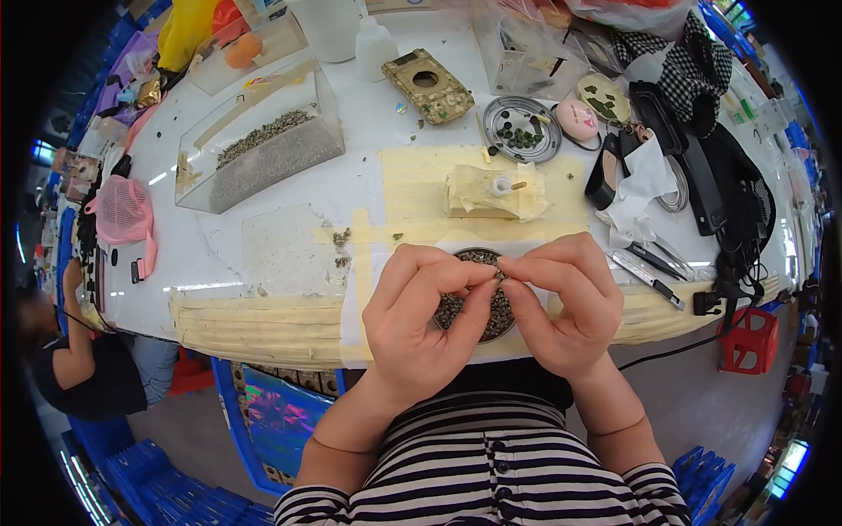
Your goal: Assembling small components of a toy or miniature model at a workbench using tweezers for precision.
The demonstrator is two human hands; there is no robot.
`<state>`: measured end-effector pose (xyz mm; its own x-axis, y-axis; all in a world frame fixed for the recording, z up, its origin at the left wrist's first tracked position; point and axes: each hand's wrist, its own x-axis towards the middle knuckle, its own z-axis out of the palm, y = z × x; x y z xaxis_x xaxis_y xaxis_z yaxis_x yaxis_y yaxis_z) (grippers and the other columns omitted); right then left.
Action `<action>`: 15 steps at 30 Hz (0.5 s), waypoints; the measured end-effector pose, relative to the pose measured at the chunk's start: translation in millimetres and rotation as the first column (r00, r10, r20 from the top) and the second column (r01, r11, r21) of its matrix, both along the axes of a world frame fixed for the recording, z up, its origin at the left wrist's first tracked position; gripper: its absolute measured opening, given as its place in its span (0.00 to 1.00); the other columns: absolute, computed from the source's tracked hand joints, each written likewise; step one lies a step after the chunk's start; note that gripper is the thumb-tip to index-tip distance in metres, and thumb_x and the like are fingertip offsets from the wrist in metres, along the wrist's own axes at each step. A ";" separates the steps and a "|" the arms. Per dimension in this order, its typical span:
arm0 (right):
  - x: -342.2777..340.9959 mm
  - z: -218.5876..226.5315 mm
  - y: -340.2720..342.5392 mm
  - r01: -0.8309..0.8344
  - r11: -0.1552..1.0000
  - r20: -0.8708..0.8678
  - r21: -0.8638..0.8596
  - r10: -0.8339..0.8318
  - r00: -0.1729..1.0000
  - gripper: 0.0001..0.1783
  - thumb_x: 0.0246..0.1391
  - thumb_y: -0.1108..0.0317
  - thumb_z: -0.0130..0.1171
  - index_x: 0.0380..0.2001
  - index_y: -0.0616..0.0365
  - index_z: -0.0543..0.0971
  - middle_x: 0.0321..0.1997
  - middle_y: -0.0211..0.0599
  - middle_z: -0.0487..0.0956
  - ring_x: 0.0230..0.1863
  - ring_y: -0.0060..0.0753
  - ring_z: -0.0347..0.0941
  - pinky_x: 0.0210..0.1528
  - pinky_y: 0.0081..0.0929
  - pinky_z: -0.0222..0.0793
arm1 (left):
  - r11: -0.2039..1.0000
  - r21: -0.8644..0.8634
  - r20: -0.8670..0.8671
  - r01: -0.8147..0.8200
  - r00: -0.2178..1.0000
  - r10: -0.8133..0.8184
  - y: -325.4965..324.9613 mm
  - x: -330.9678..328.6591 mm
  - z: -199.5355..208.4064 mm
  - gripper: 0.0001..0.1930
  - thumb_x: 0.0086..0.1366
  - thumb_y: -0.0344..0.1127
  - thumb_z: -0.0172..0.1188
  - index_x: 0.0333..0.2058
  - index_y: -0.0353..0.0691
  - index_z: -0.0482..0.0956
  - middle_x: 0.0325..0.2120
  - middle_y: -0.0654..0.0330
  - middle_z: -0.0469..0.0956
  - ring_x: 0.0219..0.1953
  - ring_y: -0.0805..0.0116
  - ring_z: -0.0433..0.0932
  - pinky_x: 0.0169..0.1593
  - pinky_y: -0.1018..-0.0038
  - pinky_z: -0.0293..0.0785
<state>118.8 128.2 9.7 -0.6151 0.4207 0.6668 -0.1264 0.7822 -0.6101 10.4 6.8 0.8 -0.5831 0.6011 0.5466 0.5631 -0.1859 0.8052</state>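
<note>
My left hand [425, 316] and my right hand [568, 307] come together, thumb and forefinger pinched on each side. Between the fingertips shows a tiny grey-brown part [500, 275], too small to name further. Directly beneath is a round dish filled with many similar small parts [484, 326], partly hidden by my fingers. Beyond my hands stands a tape-covered block [474, 198] with a white nozzle-like piece and a thin stick on it. Farther off lies a camouflage-patterned toy tank body [452, 98] with a round hole in its top.
A clear bin of small parts [263, 162] stands at left, near a pink mesh bag [121, 209]. A metal dish [554, 145] holds green pieces. Cutters and tweezers [647, 279] lie at right beside black straps [697, 188]. A co-worker [96, 381] sits at far left.
</note>
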 end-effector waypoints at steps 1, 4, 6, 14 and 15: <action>0.0 0.3 0.1 -0.002 1.000 0.011 0.002 0.002 1.000 0.14 0.39 0.79 0.70 0.34 0.58 0.85 0.30 0.34 0.79 0.29 0.31 0.72 0.29 0.24 0.66 | 1.000 -0.011 0.018 0.012 1.000 -0.012 -1.0 0.2 0.7 0.09 0.54 0.16 0.65 0.34 0.32 0.80 0.30 0.58 0.75 0.32 0.70 0.73 0.35 0.78 0.69; 0.8 2.1 0.0 -0.030 0.998 0.036 -0.046 0.031 0.999 0.13 0.40 0.79 0.70 0.34 0.58 0.85 0.29 0.34 0.79 0.29 0.31 0.72 0.30 0.24 0.67 | 0.999 0.034 -0.003 -0.018 1.000 0.019 2.1 -1.2 0.1 0.10 0.51 0.18 0.68 0.34 0.34 0.82 0.28 0.57 0.76 0.28 0.66 0.76 0.29 0.76 0.72; 1.6 1.3 0.6 -0.057 0.988 0.060 -0.144 0.066 0.996 0.11 0.43 0.78 0.69 0.34 0.59 0.85 0.30 0.35 0.79 0.29 0.30 0.73 0.31 0.24 0.67 | 0.999 0.033 -0.028 0.002 1.000 -0.001 1.8 -2.0 -0.3 0.10 0.51 0.18 0.68 0.34 0.34 0.82 0.28 0.57 0.76 0.28 0.66 0.75 0.29 0.76 0.72; 4.0 1.1 5.0 -0.148 0.902 0.037 -0.406 0.178 0.983 0.05 0.47 0.78 0.67 0.30 0.63 0.83 0.29 0.36 0.79 0.31 0.28 0.73 0.34 0.22 0.68 | 1.000 0.018 -0.045 0.010 0.999 -0.009 2.4 -1.3 -0.5 0.10 0.51 0.19 0.68 0.33 0.35 0.83 0.28 0.58 0.76 0.28 0.66 0.74 0.30 0.76 0.71; 4.0 1.1 4.8 -0.159 0.883 0.028 -0.442 0.191 0.981 0.05 0.47 0.78 0.67 0.30 0.64 0.82 0.29 0.36 0.79 0.31 0.28 0.73 0.35 0.22 0.68 | 1.000 0.017 -0.049 0.012 0.999 -0.011 2.2 -1.5 -0.9 0.10 0.51 0.19 0.68 0.33 0.35 0.83 0.28 0.58 0.76 0.28 0.66 0.74 0.30 0.76 0.71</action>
